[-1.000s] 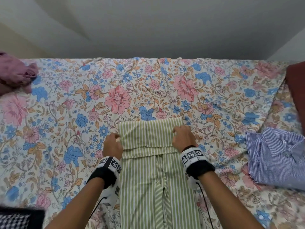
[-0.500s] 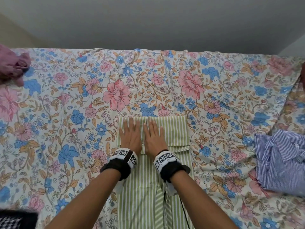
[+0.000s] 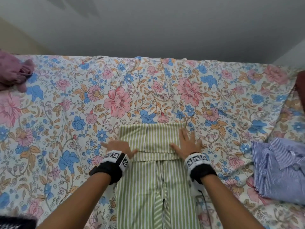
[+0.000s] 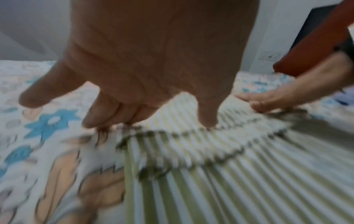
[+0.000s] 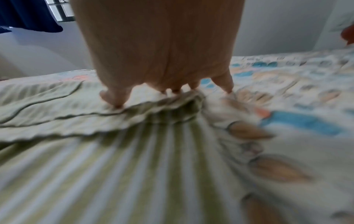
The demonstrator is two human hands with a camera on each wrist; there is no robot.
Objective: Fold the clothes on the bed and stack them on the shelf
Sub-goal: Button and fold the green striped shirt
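Note:
A green-and-white striped garment (image 3: 153, 187) lies lengthwise on the floral bed sheet (image 3: 69, 113), its far end folded back over itself into a flap (image 3: 151, 138). My left hand (image 3: 118, 148) lies flat with spread fingers at the flap's left edge, partly on the sheet. My right hand (image 3: 188, 142) presses flat on the flap's right edge. In the left wrist view the left hand (image 4: 134, 106) has straight fingers touching the striped garment (image 4: 210, 174). In the right wrist view the right hand (image 5: 166, 89) has its fingertips on the folded edge of the garment (image 5: 114, 159).
A crumpled blue striped shirt (image 3: 280, 169) lies at the right of the bed. A pink garment (image 3: 13, 71) sits at the far left edge. A dark red object (image 3: 301, 90) is at the far right. A grey wall rises behind the bed.
My hands went from gripping the flap's corners to pressing flat together at its middle, and have now slid apart to the flap's left and right edges.

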